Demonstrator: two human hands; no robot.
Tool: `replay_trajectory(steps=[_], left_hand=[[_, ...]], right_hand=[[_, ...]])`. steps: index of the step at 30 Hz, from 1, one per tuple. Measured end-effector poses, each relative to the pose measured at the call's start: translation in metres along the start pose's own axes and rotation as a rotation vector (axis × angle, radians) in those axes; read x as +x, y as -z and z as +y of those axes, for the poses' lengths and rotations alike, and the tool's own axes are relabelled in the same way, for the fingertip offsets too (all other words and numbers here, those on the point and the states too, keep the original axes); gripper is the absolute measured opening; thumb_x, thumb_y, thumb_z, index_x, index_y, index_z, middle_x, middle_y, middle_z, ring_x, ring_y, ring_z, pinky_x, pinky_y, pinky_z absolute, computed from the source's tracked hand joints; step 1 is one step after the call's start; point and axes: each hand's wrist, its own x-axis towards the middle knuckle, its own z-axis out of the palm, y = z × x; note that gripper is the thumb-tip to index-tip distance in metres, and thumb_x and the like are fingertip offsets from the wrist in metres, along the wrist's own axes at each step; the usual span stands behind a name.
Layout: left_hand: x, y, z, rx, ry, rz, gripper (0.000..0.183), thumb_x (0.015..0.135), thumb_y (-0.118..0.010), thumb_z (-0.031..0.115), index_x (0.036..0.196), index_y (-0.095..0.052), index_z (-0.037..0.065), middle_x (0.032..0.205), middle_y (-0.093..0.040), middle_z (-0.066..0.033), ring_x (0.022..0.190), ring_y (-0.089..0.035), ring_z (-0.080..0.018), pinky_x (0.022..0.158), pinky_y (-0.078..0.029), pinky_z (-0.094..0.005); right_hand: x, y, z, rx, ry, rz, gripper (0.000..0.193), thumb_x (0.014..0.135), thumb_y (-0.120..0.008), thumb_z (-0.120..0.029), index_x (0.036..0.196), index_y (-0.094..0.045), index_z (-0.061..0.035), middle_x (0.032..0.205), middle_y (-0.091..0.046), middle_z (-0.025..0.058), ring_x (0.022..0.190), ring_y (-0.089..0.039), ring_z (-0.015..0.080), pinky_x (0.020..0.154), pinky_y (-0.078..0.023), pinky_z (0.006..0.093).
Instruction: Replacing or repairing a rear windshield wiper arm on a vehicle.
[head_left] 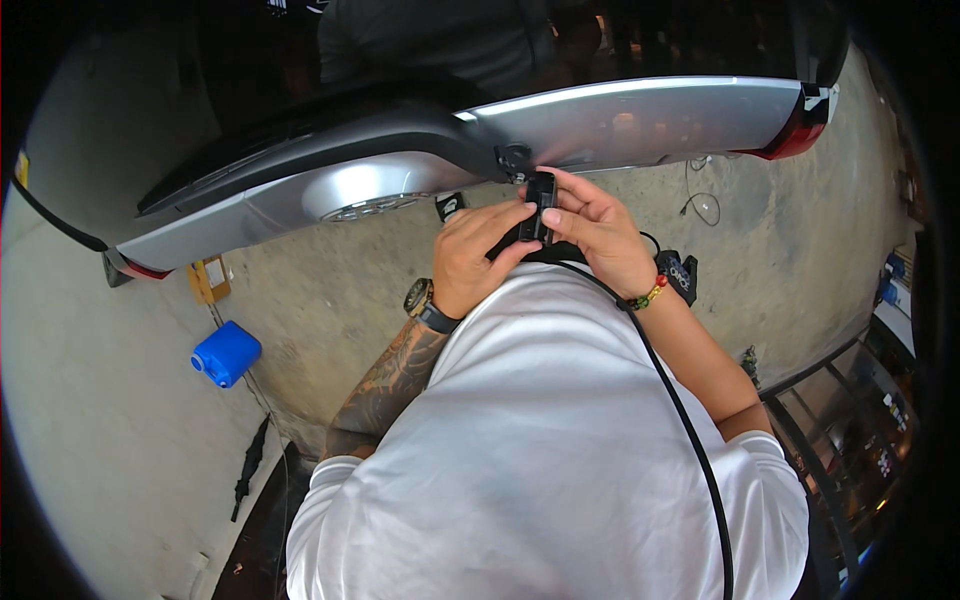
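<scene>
Both my hands meet in front of my waist, close to the rear of a silver car [640, 120]. Between them is a small black rectangular part [541, 205], held upright. My left hand [472, 250] pinches its left side and lower end with thumb and fingers. Against its right side press the thumb and fingers of my right hand [605, 235], its fingertips partly behind the part. Just beyond the part, the rear wiper's black pivot [515, 158] sticks out from the car. What kind of part it is does not show.
A black cable [672, 385] runs down over my white shirt. On the left lie a blue jerrycan [228, 354], a cardboard box [209, 279] and a folded black umbrella [252, 462]. A thin cord [705, 205] lies on the concrete floor; a dark metal-framed rack [840, 430] stands at right.
</scene>
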Motion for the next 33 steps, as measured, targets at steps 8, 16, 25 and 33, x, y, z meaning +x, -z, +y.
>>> replay_trajectory(steps=[8, 16, 25, 33], left_hand=[[-0.003, -0.001, 0.003, -0.028, 0.052, 0.012, 0.046, 0.072, -0.086, 0.011, 0.116, -0.071, 0.007, 0.114, -0.074, -0.0118, 0.103, -0.071, -0.0289, 0.085, -0.051, -0.0367], [-0.01, -0.003, -0.002, -0.015, 0.066, -0.001, 0.045, 0.071, -0.087, 0.011, 0.114, -0.072, 0.006, 0.111, -0.075, -0.0109, 0.1, -0.071, -0.0283, 0.085, -0.052, -0.0367], [-0.01, -0.007, 0.002, -0.146, 0.112, 0.087, 0.047, 0.072, -0.089, 0.011, 0.114, -0.069, 0.003, 0.114, -0.07, -0.0148, 0.099, -0.068, -0.027, 0.084, -0.053, -0.0347], [0.007, -0.009, 0.011, -0.119, 0.094, 0.147, 0.049, 0.07, -0.09, 0.014, 0.112, -0.069, 0.004, 0.122, -0.062, -0.0165, 0.11, -0.063, -0.0321, 0.091, -0.052, -0.0378]], right_hand=[[-0.003, -0.006, -0.005, -0.041, 0.057, 0.051, 0.043, 0.093, -0.072, -0.004, 0.129, -0.049, -0.001, 0.116, -0.069, 0.0104, 0.095, -0.065, 0.0101, 0.081, -0.052, 0.0241], [-0.001, -0.003, 0.005, -0.054, 0.082, 0.045, 0.046, 0.091, -0.076, -0.005, 0.128, -0.05, 0.0009, 0.115, -0.068, 0.011, 0.095, -0.067, 0.0122, 0.079, -0.056, 0.0266], [0.005, -0.005, 0.007, -0.1, 0.032, 0.101, 0.042, 0.094, -0.074, -0.016, 0.13, -0.06, -0.0004, 0.115, -0.067, 0.007, 0.096, -0.066, 0.0102, 0.077, -0.057, 0.0246], [0.005, -0.004, -0.004, -0.044, 0.022, 0.157, 0.038, 0.096, -0.07, -0.018, 0.131, -0.063, -0.0027, 0.107, -0.069, 0.0028, 0.09, -0.064, 0.0075, 0.075, -0.056, 0.0244]])
